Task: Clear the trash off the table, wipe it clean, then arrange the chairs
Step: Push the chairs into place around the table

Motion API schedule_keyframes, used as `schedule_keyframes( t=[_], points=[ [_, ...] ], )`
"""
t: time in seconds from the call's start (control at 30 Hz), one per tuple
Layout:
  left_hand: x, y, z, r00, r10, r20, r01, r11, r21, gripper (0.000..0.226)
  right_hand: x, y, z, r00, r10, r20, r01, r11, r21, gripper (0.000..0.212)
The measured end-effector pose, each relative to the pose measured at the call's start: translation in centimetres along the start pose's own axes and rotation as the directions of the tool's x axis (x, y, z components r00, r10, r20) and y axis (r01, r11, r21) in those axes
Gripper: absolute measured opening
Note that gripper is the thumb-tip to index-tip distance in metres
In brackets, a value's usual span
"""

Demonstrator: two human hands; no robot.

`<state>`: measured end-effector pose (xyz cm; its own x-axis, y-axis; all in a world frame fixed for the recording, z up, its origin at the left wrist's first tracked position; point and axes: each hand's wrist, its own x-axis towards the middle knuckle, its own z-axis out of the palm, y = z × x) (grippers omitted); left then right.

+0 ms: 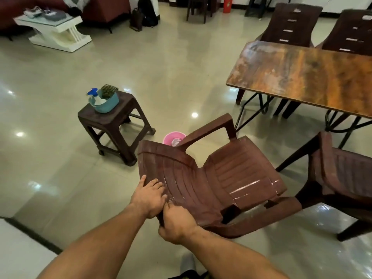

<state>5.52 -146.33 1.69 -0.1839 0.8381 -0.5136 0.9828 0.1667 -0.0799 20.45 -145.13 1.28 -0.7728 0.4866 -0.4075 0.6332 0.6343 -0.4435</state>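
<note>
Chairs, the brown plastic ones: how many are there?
4. One chair held by its back in the left hand and right hand, one beside it at the right edge, two behind the table. More may be hidden.

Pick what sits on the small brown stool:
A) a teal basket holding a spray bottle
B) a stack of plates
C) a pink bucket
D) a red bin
A: the teal basket, with a spray bottle inside it, rests on the stool.

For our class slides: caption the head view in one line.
Left hand and right hand hold a brown plastic chair by its backrest near the table.
</note>
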Motion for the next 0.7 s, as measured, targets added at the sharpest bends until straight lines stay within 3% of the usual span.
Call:
schedule_keyframes(
  t=[0.23,0.3,0.37,0.5,0.7],
  points=[
    [1.0,4.2,-0.7,0.998,0.029,-0.064,-0.032,0.998,-0.05,0.056,-2.3,7.8,-3.3,0.988,-0.127,0.092,0.137,0.984,-0.112,0.073],
    [2.2,6.5,-1.8,0.992,0.084,-0.094,-0.091,0.994,-0.068,0.059,-4.4,11.4,-5.6,0.995,-0.066,0.069,0.074,0.989,-0.129,0.076],
    [3.5,9.2,-3.3,0.978,0.144,-0.148,-0.158,0.984,-0.086,0.063,-6.8,14.9,-8.0,0.999,0.031,-0.043,-0.035,0.994,-0.1,0.067],
    [5.9,13.6,-6.2,0.939,0.182,-0.292,-0.221,0.97,-0.106,0.071,-9.6,20.9,-12.3,0.904,0.309,-0.295,-0.339,0.939,-0.056,0.019],
    [6.9,17.2,-8.0,0.895,0.324,-0.305,-0.318,0.945,0.073,0.083,-11.9,24.3,-13.6,0.888,0.311,-0.339,-0.373,0.918,-0.136,0.019]
  ],
)
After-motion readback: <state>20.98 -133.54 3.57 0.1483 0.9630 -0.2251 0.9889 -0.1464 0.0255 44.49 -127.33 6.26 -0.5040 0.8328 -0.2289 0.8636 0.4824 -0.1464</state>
